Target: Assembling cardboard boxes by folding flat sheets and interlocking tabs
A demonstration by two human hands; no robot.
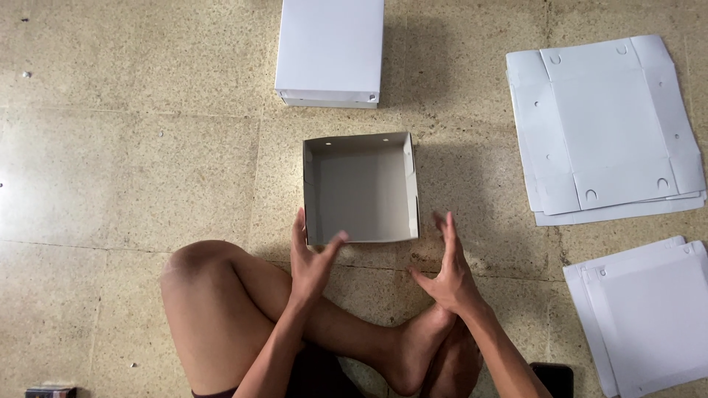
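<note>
A folded, open-topped white cardboard box (361, 188) rests on the speckled floor in front of my crossed legs. My left hand (310, 254) hovers at the box's near left corner, fingers spread, fingertips overlapping the near wall. My right hand (448, 264) is just off the box's near right corner, palm turned inward, fingers apart, not touching it. Neither hand holds anything.
A closed white box (330, 51) lies beyond the open one. A stack of flat unfolded cardboard blanks (606, 129) sits at the upper right, another stack (645, 313) at the lower right. A dark phone (553, 377) lies by my right forearm. My bare knee (206, 295) is at left.
</note>
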